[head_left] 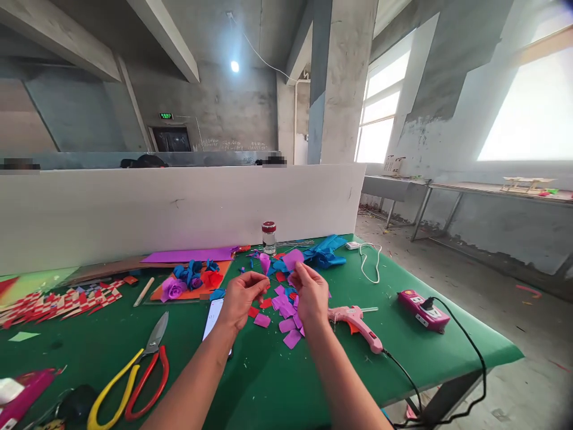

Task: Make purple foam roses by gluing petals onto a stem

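My left hand (244, 297) is closed in a pinch, with a small curled purple paper bud (265, 263) standing just above its fingertips. Any stem between those fingers is too small to make out. Between the thumb and finger of my right hand (312, 297) is a flat purple paper petal (293, 259), held up a little apart from the bud. Beneath and between the hands lie several loose purple paper pieces (287, 326), mixed with red scraps (265, 303). A pink glue gun (358, 322) rests on its side to the right of my right hand.
On the green table (273, 382) are scissors (147, 358), a phone (212, 319), finished paper flowers (173, 289), a lidded glass jar (269, 239), blue crepe paper (326, 251) and a magenta power strip (423, 310). A white partition (179, 215) stands behind. The black cord (481, 364) hangs over the right edge.
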The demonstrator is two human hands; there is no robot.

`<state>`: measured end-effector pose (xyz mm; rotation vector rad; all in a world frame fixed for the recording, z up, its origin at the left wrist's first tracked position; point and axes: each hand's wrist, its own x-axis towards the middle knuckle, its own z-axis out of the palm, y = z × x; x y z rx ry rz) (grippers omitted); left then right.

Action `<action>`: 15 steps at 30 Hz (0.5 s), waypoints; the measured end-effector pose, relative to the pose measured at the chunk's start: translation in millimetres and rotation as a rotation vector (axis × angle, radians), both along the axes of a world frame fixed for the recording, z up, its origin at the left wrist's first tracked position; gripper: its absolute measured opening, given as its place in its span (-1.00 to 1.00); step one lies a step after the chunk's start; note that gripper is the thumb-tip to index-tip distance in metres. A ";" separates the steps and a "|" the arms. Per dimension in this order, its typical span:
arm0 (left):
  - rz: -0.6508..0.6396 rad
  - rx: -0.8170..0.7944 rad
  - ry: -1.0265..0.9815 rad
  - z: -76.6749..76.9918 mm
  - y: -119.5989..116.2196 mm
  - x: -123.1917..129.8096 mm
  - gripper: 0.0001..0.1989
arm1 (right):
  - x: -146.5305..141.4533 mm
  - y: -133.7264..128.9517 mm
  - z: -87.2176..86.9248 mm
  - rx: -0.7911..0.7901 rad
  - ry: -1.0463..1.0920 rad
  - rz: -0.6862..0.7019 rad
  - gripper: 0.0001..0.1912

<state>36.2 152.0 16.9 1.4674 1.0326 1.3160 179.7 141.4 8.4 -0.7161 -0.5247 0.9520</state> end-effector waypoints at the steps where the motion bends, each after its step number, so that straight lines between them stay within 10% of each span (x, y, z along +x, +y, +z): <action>1: -0.006 -0.018 -0.092 -0.5 -1.2 0.3 -0.75 | -10.1 4.6 0.5 0.003 -0.011 0.009 -0.65; 15: 0.252 0.322 0.008 -38.8 10.6 -21.5 -0.95 | -33.6 14.6 -19.0 0.115 -0.484 -0.071 -0.70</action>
